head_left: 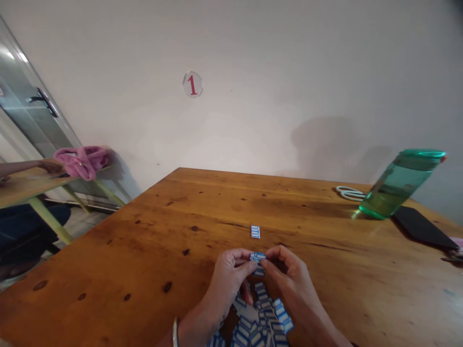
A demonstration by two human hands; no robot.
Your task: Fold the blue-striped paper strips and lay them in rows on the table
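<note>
Between both hands is a small flat blue-and-white striped piece (258, 271); its exact kind is too small to make out. My left hand (231, 277) pinches its left side with thumb and fingers. On the right side my right hand (287, 272) grips it with thumb and forefinger. Under and in front of my wrists lies a loose pile of similar striped pieces (265, 318), partly covered by my left hand. One more striped piece (255, 232) rests by itself on the wooden table (202, 207), just beyond my fingertips.
A tilted-looking green bottle (401, 185) stands at the right, beside a coiled white cable (350, 193) and a flat black object (419, 226). At far left, a person's hand (50, 166) rests on another table near a pink cloth (82, 161). A wall borders the table's far edge.
</note>
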